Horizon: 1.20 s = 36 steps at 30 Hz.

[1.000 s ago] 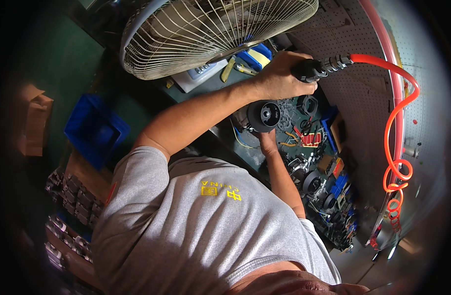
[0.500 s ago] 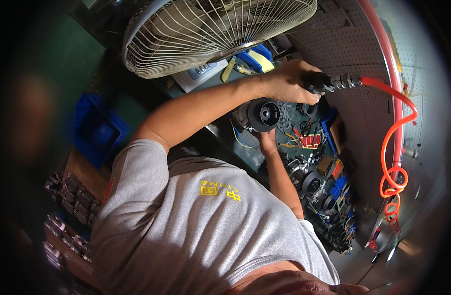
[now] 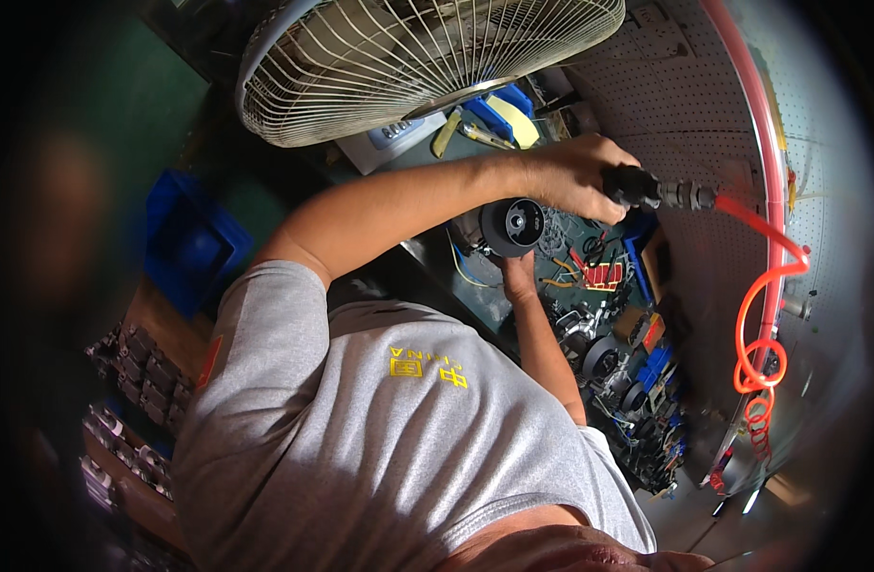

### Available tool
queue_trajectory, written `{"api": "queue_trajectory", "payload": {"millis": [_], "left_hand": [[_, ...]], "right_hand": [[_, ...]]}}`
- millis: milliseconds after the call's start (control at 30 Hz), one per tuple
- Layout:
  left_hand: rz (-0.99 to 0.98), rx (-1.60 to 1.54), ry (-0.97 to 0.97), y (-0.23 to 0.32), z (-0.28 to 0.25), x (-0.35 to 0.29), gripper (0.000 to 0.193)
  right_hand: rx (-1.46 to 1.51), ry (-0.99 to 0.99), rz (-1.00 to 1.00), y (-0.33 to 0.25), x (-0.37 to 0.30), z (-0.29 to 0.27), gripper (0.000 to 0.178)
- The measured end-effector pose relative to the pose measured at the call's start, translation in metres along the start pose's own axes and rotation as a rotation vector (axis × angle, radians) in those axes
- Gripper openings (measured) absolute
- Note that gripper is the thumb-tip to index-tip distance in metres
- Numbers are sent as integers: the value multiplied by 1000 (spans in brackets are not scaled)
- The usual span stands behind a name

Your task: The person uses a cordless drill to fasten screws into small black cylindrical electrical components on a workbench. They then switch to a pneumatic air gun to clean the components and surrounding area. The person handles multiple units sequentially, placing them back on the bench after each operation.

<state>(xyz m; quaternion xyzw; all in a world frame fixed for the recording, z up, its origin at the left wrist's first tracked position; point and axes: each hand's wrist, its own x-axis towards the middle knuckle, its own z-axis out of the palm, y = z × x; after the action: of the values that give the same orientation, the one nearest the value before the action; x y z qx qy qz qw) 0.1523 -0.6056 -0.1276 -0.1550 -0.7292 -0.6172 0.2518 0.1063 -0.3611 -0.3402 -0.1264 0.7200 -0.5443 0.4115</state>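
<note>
My left hand (image 3: pixel 575 179) is closed around a black air tool (image 3: pixel 630 187), held up over the bench. A metal coupling joins the tool to an orange coiled air hose (image 3: pixel 771 275); its front end is hidden. Lower and to the left sits a motor-like unit with a round black drum (image 3: pixel 499 229), its open face showing a central hub. At the near side of this drum my right hand (image 3: pixel 519 270) grips the unit from below, its fingers mostly hidden behind it. The air tool is apart from the drum.
A large caged fan (image 3: pixel 427 67) hangs over the far side. On the bench (image 3: pixel 485 296) lie pliers (image 3: pixel 558 281), a red-patterned sheet (image 3: pixel 604 276), a yellow-handled knife (image 3: pixel 447 133) and piled machine parts (image 3: pixel 637 410). A pegboard wall (image 3: pixel 704 124) stands at right, a blue bin (image 3: pixel 194 238) at left.
My left hand has moved right and slightly nearer with the air tool, away from above the drum. The hose has shifted with it. My right hand and the motor-like unit stay in place.
</note>
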Motion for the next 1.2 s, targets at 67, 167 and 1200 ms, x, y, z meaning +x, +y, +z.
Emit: {"api": "queue_trajectory", "payload": {"millis": [67,167,1200], "left_hand": [[5,-35,-2,1,4,0,18],[16,22,33,-9,8,1,17],[-242,120,114,4,26,-4,8]], "right_hand": [[1,6,1,2,-1,-1,62],[27,21,-17,-3,-3,1,52],[3,-22,-225,-15,-9,2,68]]}}
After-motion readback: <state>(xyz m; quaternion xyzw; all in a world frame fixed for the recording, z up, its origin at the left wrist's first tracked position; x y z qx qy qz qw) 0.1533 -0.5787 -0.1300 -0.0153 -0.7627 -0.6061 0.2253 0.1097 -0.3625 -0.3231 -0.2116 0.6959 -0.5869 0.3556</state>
